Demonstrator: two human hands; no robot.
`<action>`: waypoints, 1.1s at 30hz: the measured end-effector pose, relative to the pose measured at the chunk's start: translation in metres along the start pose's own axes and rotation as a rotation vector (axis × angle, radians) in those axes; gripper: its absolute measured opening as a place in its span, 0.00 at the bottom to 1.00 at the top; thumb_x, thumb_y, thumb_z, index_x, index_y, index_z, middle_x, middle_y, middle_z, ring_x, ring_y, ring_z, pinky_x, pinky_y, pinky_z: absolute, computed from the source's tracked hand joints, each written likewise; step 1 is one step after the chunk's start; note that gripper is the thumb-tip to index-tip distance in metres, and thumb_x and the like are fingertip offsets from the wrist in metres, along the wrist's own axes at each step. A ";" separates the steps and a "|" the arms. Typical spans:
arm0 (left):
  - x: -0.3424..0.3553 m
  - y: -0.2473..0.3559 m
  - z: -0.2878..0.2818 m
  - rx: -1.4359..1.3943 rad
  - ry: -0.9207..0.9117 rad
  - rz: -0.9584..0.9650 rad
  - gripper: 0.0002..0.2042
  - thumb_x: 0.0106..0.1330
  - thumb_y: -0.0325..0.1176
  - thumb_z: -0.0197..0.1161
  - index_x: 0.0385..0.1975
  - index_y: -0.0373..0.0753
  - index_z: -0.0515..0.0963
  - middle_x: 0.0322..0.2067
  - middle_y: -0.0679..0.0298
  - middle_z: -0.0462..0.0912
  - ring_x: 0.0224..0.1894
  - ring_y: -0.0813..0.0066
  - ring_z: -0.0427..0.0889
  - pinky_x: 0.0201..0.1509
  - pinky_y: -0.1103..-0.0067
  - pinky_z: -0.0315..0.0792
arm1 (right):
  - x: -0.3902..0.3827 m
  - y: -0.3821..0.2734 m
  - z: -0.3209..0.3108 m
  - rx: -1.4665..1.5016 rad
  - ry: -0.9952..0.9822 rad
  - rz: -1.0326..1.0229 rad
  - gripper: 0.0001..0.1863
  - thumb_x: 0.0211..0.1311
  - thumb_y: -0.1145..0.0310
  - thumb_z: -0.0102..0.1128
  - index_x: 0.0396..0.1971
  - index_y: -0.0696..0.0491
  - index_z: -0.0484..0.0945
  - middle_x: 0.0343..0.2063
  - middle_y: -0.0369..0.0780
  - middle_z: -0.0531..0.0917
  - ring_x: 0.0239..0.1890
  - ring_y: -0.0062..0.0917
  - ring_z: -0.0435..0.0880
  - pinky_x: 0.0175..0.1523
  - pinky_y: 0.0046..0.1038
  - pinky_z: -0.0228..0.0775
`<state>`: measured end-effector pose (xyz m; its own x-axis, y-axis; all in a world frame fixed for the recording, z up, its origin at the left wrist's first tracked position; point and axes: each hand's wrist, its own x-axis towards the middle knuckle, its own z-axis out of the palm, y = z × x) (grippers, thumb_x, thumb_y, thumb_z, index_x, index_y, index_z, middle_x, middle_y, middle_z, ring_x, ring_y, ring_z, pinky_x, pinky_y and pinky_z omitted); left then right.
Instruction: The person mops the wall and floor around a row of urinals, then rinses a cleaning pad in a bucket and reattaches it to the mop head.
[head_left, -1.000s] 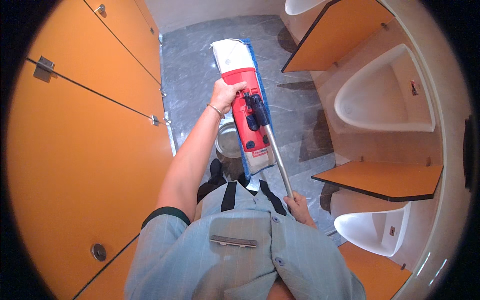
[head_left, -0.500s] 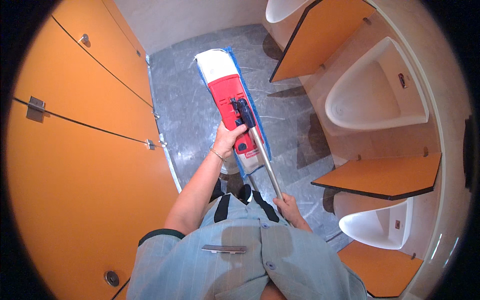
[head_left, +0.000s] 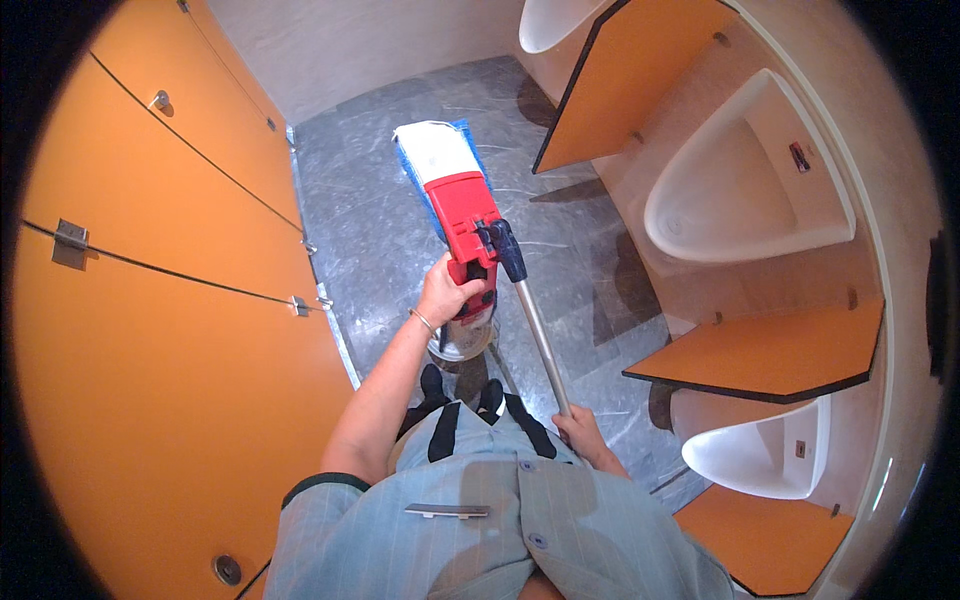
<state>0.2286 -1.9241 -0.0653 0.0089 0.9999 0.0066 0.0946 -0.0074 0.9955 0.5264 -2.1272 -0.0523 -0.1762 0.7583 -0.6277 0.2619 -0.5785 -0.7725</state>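
Note:
I hold a flat mop up over the floor. Its red plastic frame (head_left: 462,205) bends at the middle, and the far half carries a white and blue mop pad (head_left: 440,148). My left hand (head_left: 446,293) grips the near half of the frame beside the dark latch, thumb on top. How the near end of the pad hangs is mostly hidden. A black swivel joint (head_left: 507,250) links the frame to the grey metal pole (head_left: 543,345). My right hand (head_left: 584,438) is closed around the pole near my waist.
A round, pale bucket-like container (head_left: 462,343) stands below the mop, before my shoes (head_left: 490,398). Orange cubicle doors (head_left: 180,380) line the left. White urinals (head_left: 735,190) with orange dividers (head_left: 770,350) run along the right. A pale wall (head_left: 360,45) closes the far end.
The red frame has gone from flat to bent at its middle, its near half dropping. The pad's near end has swung out of sight, and more of the round container shows.

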 end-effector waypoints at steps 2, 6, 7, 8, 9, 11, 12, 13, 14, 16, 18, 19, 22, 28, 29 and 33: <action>0.009 0.003 -0.015 -0.090 -0.169 -0.197 0.23 0.48 0.29 0.69 0.46 0.36 0.71 0.38 0.64 0.79 0.41 0.74 0.78 0.49 0.76 0.70 | -0.006 0.006 -0.007 -0.003 0.011 0.024 0.09 0.54 0.67 0.56 0.20 0.55 0.71 0.15 0.29 0.69 0.19 0.13 0.65 0.23 0.21 0.57; 0.023 0.028 -0.043 -0.695 -0.300 -0.296 0.32 0.55 0.46 0.63 0.58 0.40 0.61 0.46 0.65 0.73 0.42 0.79 0.73 0.41 0.78 0.68 | -0.019 0.032 -0.019 0.018 0.062 0.041 0.10 0.53 0.68 0.56 0.17 0.53 0.69 0.13 0.29 0.68 0.15 0.12 0.64 0.20 0.21 0.54; 0.027 0.028 -0.049 -0.768 -0.369 -0.285 0.31 0.57 0.48 0.61 0.58 0.40 0.61 0.46 0.64 0.74 0.43 0.77 0.73 0.44 0.76 0.69 | -0.019 0.035 -0.023 0.030 0.065 0.065 0.10 0.53 0.68 0.57 0.17 0.53 0.69 0.13 0.29 0.68 0.15 0.12 0.64 0.20 0.21 0.54; 0.031 0.028 -0.052 -0.841 -0.439 -0.273 0.30 0.59 0.50 0.60 0.57 0.41 0.62 0.47 0.64 0.74 0.45 0.76 0.74 0.46 0.73 0.69 | -0.020 0.035 -0.027 0.010 0.065 0.062 0.09 0.53 0.68 0.57 0.17 0.53 0.70 0.13 0.29 0.68 0.16 0.13 0.64 0.20 0.20 0.55; 0.038 0.029 -0.047 -0.869 -0.321 -0.342 0.28 0.60 0.49 0.59 0.57 0.41 0.63 0.47 0.63 0.74 0.46 0.74 0.74 0.48 0.72 0.69 | -0.021 0.034 -0.032 -0.010 0.066 0.058 0.09 0.53 0.68 0.57 0.18 0.53 0.70 0.13 0.29 0.68 0.16 0.13 0.65 0.21 0.20 0.56; 0.054 0.037 -0.033 -0.920 -0.089 -0.479 0.24 0.62 0.46 0.58 0.55 0.41 0.65 0.47 0.62 0.75 0.47 0.71 0.75 0.51 0.70 0.69 | -0.018 0.042 -0.041 -0.046 0.050 0.041 0.08 0.53 0.69 0.57 0.18 0.54 0.71 0.14 0.30 0.69 0.18 0.13 0.66 0.23 0.20 0.57; 0.064 0.026 -0.032 -0.857 -0.041 -0.452 0.22 0.63 0.44 0.58 0.54 0.42 0.66 0.47 0.62 0.75 0.48 0.69 0.74 0.53 0.68 0.68 | -0.013 0.056 -0.045 -0.062 0.030 0.027 0.08 0.53 0.69 0.57 0.19 0.54 0.72 0.14 0.30 0.69 0.19 0.13 0.66 0.24 0.20 0.57; 0.069 0.006 -0.034 -0.797 0.016 -0.429 0.20 0.63 0.42 0.57 0.53 0.43 0.67 0.47 0.63 0.75 0.49 0.68 0.74 0.55 0.66 0.67 | -0.014 0.067 -0.048 -0.082 0.003 0.019 0.07 0.53 0.69 0.57 0.20 0.55 0.72 0.15 0.30 0.70 0.19 0.13 0.66 0.25 0.20 0.58; 0.074 -0.003 -0.033 -0.738 0.066 -0.410 0.18 0.64 0.40 0.56 0.52 0.43 0.68 0.47 0.63 0.75 0.50 0.66 0.73 0.57 0.64 0.66 | -0.015 0.076 -0.051 -0.107 0.007 0.029 0.08 0.52 0.68 0.57 0.20 0.56 0.72 0.15 0.31 0.71 0.20 0.14 0.67 0.26 0.21 0.60; 0.083 -0.016 -0.034 -0.778 0.224 -0.484 0.15 0.65 0.35 0.54 0.51 0.42 0.68 0.47 0.62 0.75 0.48 0.66 0.75 0.51 0.63 0.71 | -0.018 0.088 -0.055 -0.156 0.014 0.046 0.10 0.51 0.66 0.58 0.20 0.58 0.72 0.15 0.33 0.72 0.21 0.16 0.69 0.27 0.24 0.63; 0.092 -0.040 -0.043 -0.728 0.264 -0.459 0.14 0.67 0.35 0.50 0.51 0.43 0.67 0.47 0.62 0.75 0.48 0.67 0.76 0.48 0.64 0.74 | -0.021 0.096 -0.056 -0.204 0.021 0.051 0.10 0.51 0.66 0.58 0.20 0.58 0.73 0.15 0.32 0.72 0.21 0.16 0.68 0.26 0.24 0.62; 0.097 -0.050 -0.046 -0.710 0.220 -0.444 0.12 0.69 0.34 0.46 0.50 0.43 0.66 0.46 0.62 0.76 0.48 0.68 0.76 0.47 0.65 0.75 | -0.021 0.097 -0.056 -0.227 0.029 0.055 0.10 0.52 0.66 0.58 0.20 0.58 0.73 0.15 0.32 0.72 0.20 0.16 0.68 0.26 0.24 0.62; 0.106 -0.080 -0.050 -0.892 0.320 -0.489 0.11 0.66 0.29 0.46 0.47 0.42 0.68 0.45 0.59 0.76 0.47 0.64 0.77 0.47 0.66 0.75 | -0.011 0.095 -0.048 -0.058 0.079 0.082 0.11 0.52 0.66 0.58 0.19 0.58 0.72 0.14 0.30 0.71 0.19 0.15 0.67 0.24 0.23 0.60; 0.104 -0.174 -0.053 -0.873 0.425 -0.623 0.16 0.67 0.27 0.43 0.54 0.38 0.62 0.51 0.56 0.71 0.52 0.57 0.73 0.54 0.62 0.70 | 0.059 0.096 -0.033 -0.056 0.231 0.040 0.11 0.54 0.68 0.56 0.16 0.52 0.68 0.11 0.28 0.67 0.13 0.11 0.62 0.17 0.18 0.53; 0.104 -0.206 -0.054 -0.821 0.399 -0.609 0.16 0.66 0.27 0.44 0.54 0.38 0.62 0.51 0.56 0.71 0.52 0.58 0.72 0.55 0.63 0.69 | 0.076 0.088 -0.026 -0.026 0.231 0.075 0.09 0.55 0.69 0.55 0.18 0.52 0.69 0.11 0.29 0.67 0.12 0.12 0.63 0.17 0.19 0.55; 0.106 -0.304 -0.039 -0.580 0.356 -0.662 0.15 0.61 0.25 0.51 0.48 0.35 0.70 0.42 0.60 0.77 0.43 0.70 0.75 0.49 0.75 0.68 | 0.180 0.120 -0.018 -0.057 0.298 0.122 0.08 0.54 0.69 0.54 0.19 0.54 0.69 0.11 0.32 0.69 0.13 0.15 0.68 0.18 0.20 0.60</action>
<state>0.1620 -1.8152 -0.3638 -0.1823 0.7440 -0.6428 -0.5385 0.4714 0.6984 0.5430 -2.0548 -0.2563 0.1428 0.7436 -0.6533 0.3187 -0.6594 -0.6809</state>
